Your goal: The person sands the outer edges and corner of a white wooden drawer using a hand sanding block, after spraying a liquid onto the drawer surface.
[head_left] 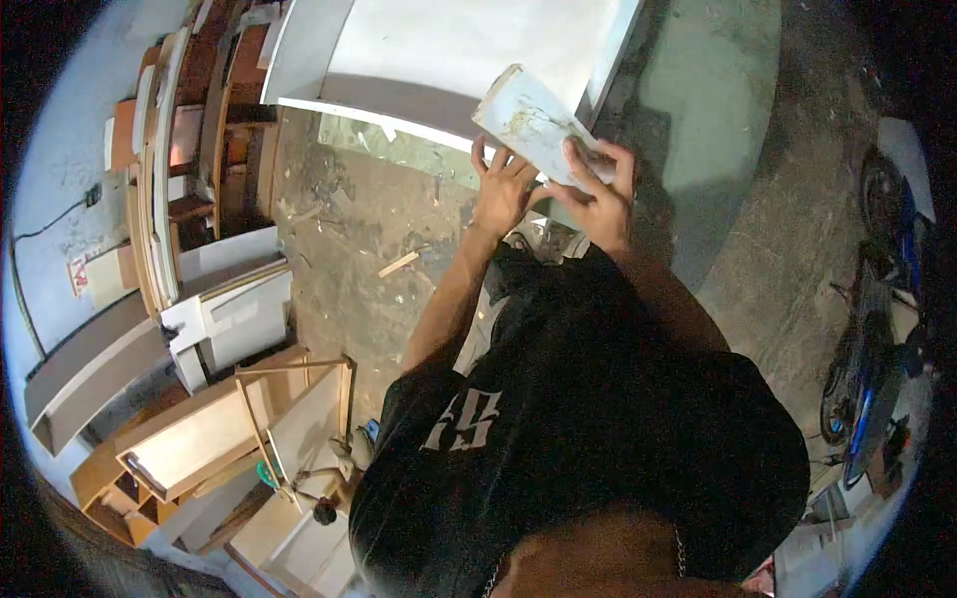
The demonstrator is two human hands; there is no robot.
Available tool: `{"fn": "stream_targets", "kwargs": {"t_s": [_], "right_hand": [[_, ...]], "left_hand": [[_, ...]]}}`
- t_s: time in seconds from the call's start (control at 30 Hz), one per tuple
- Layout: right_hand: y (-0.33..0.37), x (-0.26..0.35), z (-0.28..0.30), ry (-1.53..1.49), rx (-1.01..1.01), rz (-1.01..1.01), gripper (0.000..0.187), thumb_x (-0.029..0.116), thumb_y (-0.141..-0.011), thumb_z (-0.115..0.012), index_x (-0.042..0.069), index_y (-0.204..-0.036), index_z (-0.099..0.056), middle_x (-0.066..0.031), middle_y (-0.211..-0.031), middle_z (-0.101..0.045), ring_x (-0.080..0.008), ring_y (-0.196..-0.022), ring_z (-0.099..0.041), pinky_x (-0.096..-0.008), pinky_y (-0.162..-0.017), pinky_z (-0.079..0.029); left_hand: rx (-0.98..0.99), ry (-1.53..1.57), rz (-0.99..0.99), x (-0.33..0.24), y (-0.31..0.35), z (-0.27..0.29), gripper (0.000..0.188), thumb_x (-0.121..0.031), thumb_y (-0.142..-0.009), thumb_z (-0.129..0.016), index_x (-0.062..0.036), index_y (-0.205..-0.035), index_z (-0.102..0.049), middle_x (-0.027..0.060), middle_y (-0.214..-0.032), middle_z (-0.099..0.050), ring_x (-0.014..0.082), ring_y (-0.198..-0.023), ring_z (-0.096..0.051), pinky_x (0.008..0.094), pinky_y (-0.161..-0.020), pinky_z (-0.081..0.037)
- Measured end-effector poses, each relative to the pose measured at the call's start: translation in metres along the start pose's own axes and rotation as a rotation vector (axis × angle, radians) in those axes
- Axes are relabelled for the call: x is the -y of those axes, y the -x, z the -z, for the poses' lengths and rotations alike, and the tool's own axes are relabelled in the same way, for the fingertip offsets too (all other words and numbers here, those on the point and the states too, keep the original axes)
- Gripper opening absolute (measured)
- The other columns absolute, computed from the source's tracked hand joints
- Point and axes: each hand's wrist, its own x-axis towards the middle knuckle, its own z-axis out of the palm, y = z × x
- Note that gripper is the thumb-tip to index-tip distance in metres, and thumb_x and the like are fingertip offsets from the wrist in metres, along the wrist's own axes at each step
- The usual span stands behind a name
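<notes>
Between my hands is a pale, flat rectangular board (533,118), tilted, with brownish smears across its face and a rough, worn upper-left end. My right hand (603,199) grips its lower-right end, with fingers lying over the face. Along the lower-left edge, the curled fingers of my left hand (503,194) press against the board, and the thumb points toward my right hand. Just beyond the board stands a large white panelled cabinet piece (419,50) with a raised rim. The underside of the board is hidden.
Wooden planks and panels (159,169) lean along the left wall. Unfinished wooden frames (199,429) stand at lower left, near another person (324,508). A small wood strip (399,264) and scraps lie on the concrete floor. At right is a blue and black motorcycle (872,349).
</notes>
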Motion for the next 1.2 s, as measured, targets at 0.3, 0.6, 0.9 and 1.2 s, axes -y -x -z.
{"fn": "stream_targets", "kwargs": {"t_s": [0.3, 0.6, 0.9, 1.2], "right_hand": [[-0.043, 0.005, 0.001, 0.287, -0.208, -0.079, 0.057, 0.017, -0.081, -0.080, 0.020, -0.135, -0.063, -0.0112, -0.107, -0.056, -0.0244, -0.096, -0.054, -0.0351, -0.083, -0.048], [0.125, 0.053, 0.013, -0.078, -0.611, -0.292, 0.047, 0.023, -0.094, -0.066, 0.002, -0.135, -0.057, -0.0123, -0.116, -0.056, -0.0238, -0.101, -0.056, -0.0369, -0.088, -0.048], [0.151, 0.125, -0.132, 0.349, -0.029, -0.251, 0.051, 0.016, -0.084, -0.075, 0.001, -0.130, -0.059, -0.0110, -0.110, -0.060, -0.0221, -0.101, -0.058, -0.0346, -0.086, -0.048], [0.021, 0.147, -0.302, 0.116, 0.441, -0.075, 0.060, 0.017, -0.073, -0.085, 0.005, -0.128, -0.063, -0.0145, -0.110, -0.063, -0.0287, -0.103, -0.062, -0.0383, -0.090, -0.049]], "left_hand": [[0.030, 0.074, -0.192, 0.012, -0.008, 0.002, 0.048, -0.042, -0.090, -0.061, -0.0154, -0.129, -0.056, 0.0004, -0.131, -0.057, 0.0210, -0.115, -0.053, 0.0580, -0.105, -0.028], [-0.043, 0.250, -0.244, 0.085, 0.094, 0.040, 0.068, -0.045, -0.092, -0.060, -0.0055, -0.144, -0.041, 0.0166, -0.153, -0.035, 0.0335, -0.144, -0.030, 0.0539, -0.120, -0.019], [0.299, 0.375, 1.050, 0.353, 0.598, 0.032, 0.032, -0.032, -0.089, -0.064, -0.0010, -0.083, -0.065, 0.0209, -0.079, -0.065, 0.0361, -0.072, -0.063, 0.0443, -0.064, -0.047], [-0.155, 0.489, 1.279, 0.288, 0.725, 0.008, 0.053, -0.036, -0.086, -0.075, -0.0092, -0.129, -0.060, 0.0184, -0.109, -0.070, 0.0296, -0.092, -0.068, 0.0377, -0.085, -0.053]]}}
